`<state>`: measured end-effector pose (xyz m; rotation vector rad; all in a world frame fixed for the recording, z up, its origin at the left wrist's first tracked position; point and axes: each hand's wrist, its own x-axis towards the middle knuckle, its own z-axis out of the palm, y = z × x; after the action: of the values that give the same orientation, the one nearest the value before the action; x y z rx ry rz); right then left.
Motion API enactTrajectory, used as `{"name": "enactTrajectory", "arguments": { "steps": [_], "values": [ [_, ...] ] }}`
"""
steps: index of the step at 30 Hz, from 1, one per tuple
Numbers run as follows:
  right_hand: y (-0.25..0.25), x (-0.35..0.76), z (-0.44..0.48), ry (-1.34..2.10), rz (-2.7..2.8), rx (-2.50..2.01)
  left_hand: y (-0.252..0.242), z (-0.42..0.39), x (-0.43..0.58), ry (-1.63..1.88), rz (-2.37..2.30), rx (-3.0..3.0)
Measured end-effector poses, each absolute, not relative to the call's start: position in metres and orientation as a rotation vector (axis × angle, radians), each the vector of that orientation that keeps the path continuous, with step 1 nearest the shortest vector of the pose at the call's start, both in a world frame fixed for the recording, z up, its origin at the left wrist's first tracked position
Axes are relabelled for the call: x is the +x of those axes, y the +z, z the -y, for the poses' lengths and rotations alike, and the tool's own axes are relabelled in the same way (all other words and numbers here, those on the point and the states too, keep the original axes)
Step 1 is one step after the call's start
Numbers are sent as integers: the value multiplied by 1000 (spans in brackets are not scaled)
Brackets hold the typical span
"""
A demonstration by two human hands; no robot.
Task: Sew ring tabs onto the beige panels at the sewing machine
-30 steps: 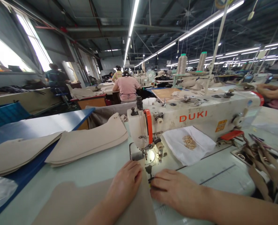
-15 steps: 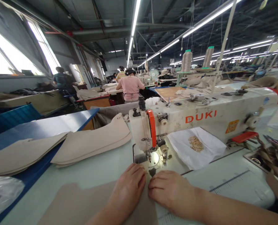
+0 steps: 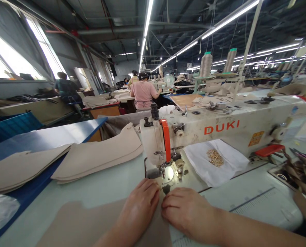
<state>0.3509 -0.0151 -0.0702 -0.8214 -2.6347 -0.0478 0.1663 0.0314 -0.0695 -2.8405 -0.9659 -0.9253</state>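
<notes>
A beige fabric piece (image 3: pixel 98 219) lies flat on the pale green sewing table, below the needle area of a white sewing machine (image 3: pixel 191 128). My left hand (image 3: pixel 142 202) rests on the fabric with its fingers curled and pressed together at the upper edge. Close beside it, my right hand (image 3: pixel 185 211) has its fingers bent in a pinch at the fabric's right edge. Both sets of fingertips sit just in front of the presser foot (image 3: pixel 164 171). Any small thing between the fingertips is hidden.
Stacked beige panels (image 3: pixel 101 154) lie to the left. Small gold-coloured metal pieces (image 3: pixel 215 157) rest on a white cloth (image 3: pixel 194 156) under the machine arm. At right are beige straps (image 3: pixel 301 175) and scissors (image 3: pixel 299 153). A person in pink (image 3: pixel 144 92) sits ahead.
The view has shifted slightly. Both hands keep nearly the same place and grip at the fabric edge. The person in pink has moved an arm out to the right.
</notes>
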Motion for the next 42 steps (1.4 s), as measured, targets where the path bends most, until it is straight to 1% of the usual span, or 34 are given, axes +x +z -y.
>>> {"name": "enactTrajectory", "arguments": {
  "steps": [7, 11, 16, 21, 27, 31, 42],
  "values": [
    [-68, 351, 15, -30, 2625, -826, -71, -32, 167, -919, 953, -2850],
    [-67, 350, 15, -23, 2620, -845, -71, -32, 167, -855, 962, -2866],
    [-61, 348, 12, -118, 2666, -938, -65, -27, 165, -779, 949, -2876],
    [-58, 346, 7, -199, 2691, -975, -61, -20, 163, -847, 996, -2904],
    [-65, 343, 5, -190, 2656, -998, -62, -16, 163, -885, 1092, -2923],
    [-63, 343, 4, -192, 2677, -1002, -61, -15, 165, -911, 1075, -2909],
    [-58, 358, -17, -220, 2729, -1049, -65, -42, 179, -922, 1029, -2907]
  ]
}}
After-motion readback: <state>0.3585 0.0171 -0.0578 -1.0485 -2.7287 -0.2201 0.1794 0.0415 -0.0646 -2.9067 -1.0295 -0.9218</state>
